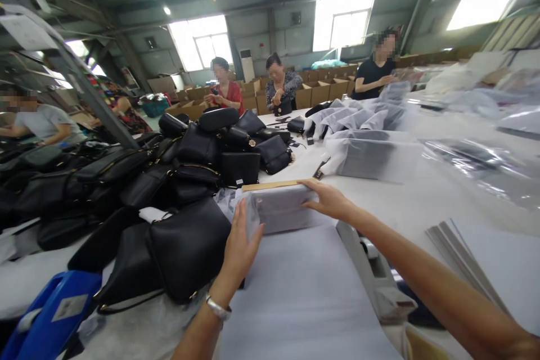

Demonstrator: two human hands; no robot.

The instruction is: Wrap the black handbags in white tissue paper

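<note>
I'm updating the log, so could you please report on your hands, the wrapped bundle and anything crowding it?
Left hand open at left end of wrapped bundle, right hand gripping right end. Tan strip along top. Black bags close on left.

Found no word, brand or number legible with certainty. Noted a dark tag (320, 169) with pale lettering over the counter (379, 198), just beyond the right hand (328, 199); cannot make out the letters. Noted a white label (70, 308) on the blue plastic object (31, 333) at near left, with marks too blurred to read. Noted a small white label (240, 181) at the lower edge of a black bag (240, 166) near the centre; too small to decipher. Noted a white sheet (27, 32) by the metal frame (93, 100) at left; cannot read any print.
</note>
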